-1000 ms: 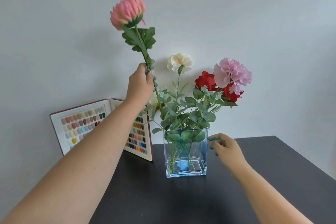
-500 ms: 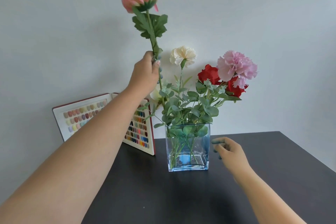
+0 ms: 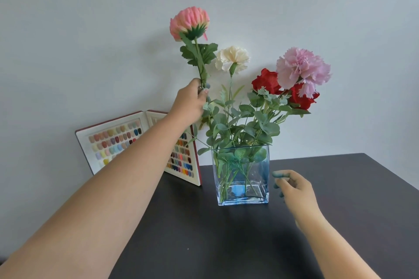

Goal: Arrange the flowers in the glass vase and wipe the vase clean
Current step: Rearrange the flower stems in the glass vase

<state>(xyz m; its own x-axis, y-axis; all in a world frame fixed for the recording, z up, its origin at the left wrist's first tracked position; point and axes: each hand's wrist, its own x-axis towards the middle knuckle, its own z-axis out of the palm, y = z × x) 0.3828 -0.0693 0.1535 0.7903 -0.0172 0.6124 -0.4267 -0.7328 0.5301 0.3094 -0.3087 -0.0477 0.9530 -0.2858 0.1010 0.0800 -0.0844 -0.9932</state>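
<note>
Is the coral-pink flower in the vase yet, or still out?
Cannot tell. The left hand grips the coral-pink flower by its stem above the glass vase; foliage hides the stem's lower end.

Soft even daylight, faint wall shadows, sharp focus, wide-angle edge stretch

left hand (image 3: 189, 103) raised, fist closed | right hand (image 3: 294, 190) low, fingers loosely curled

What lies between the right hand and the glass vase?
Nothing: in the head view only bare dark table separates the right hand from the glass vase.
</note>
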